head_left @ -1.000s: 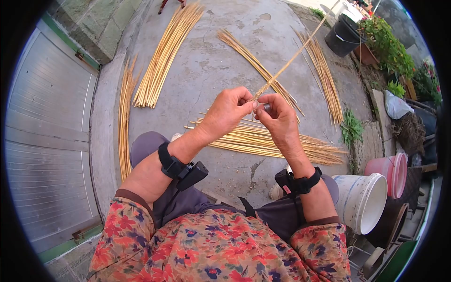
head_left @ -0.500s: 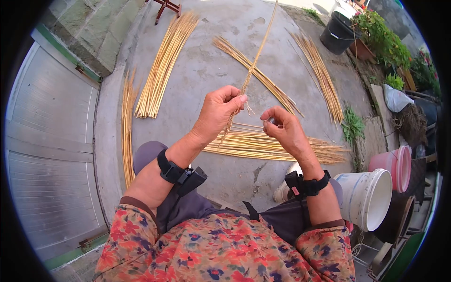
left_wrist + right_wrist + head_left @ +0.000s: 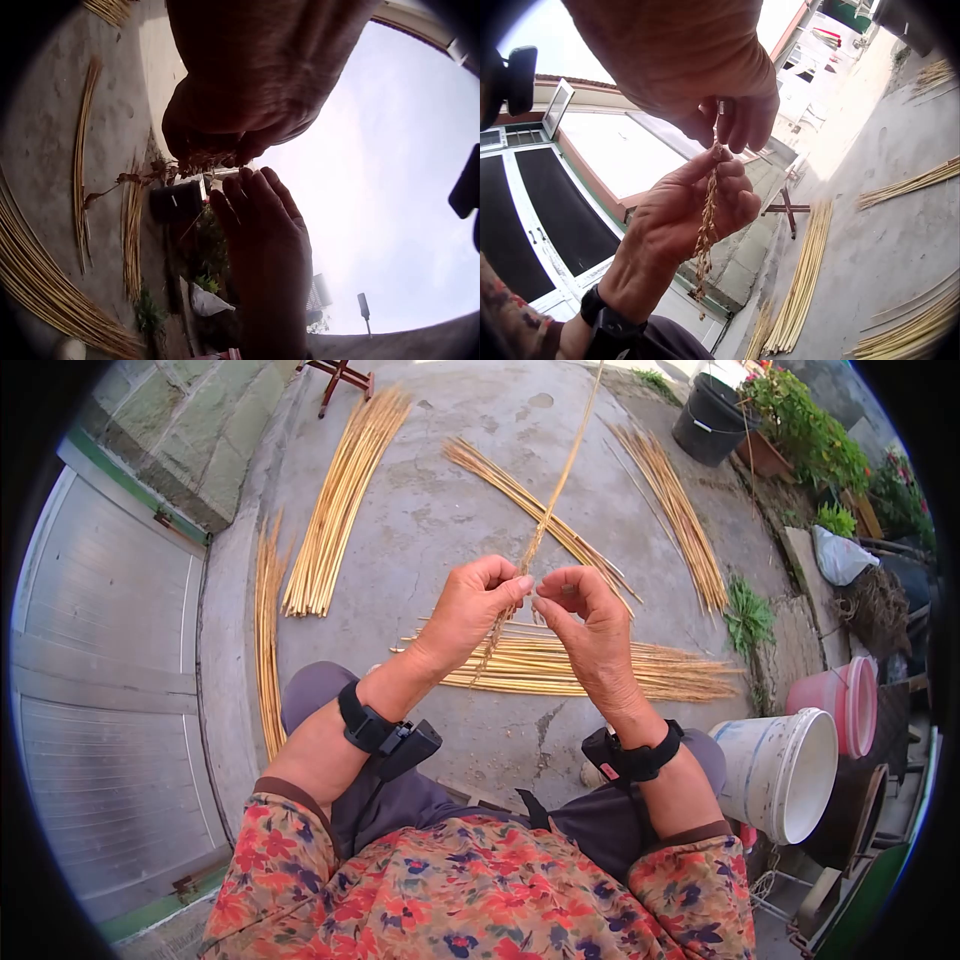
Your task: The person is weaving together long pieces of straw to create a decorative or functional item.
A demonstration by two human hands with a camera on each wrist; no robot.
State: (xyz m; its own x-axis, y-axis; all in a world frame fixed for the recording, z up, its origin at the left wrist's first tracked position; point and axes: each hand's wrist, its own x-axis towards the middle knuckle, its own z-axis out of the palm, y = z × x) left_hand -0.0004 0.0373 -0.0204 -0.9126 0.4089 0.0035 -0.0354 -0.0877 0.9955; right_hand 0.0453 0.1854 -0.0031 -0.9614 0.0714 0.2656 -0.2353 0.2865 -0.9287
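My left hand [image 3: 474, 608] pinches a dry straw stalk [image 3: 560, 495] between thumb and fingers, its long thin end pointing up and away. Below the grip hangs the stalk's seed head [image 3: 706, 225], lined with small husks, in the right wrist view. My right hand [image 3: 597, 630] is close beside the left, bent thumb and forefinger meeting at a loose strand of the stalk by the left thumb tip. A ring [image 3: 724, 109] sits on a right-hand finger. In the left wrist view, the right fingertips [image 3: 246, 175] come up against the husks.
Straw bundles lie on the concrete floor: one [image 3: 590, 665] crosswise before the knees, others [image 3: 345, 510] at left, middle [image 3: 545, 510] and right [image 3: 675, 520]. A white bucket [image 3: 750, 760], pink bucket [image 3: 820, 700] and black bucket [image 3: 710, 425] stand at right; a metal door [image 3: 110, 660] is left.
Both hands were together at the stalk; the right drew away to the right, then came back to the left hand. The left keeps its pinch, and the stalk's far end has swung left.
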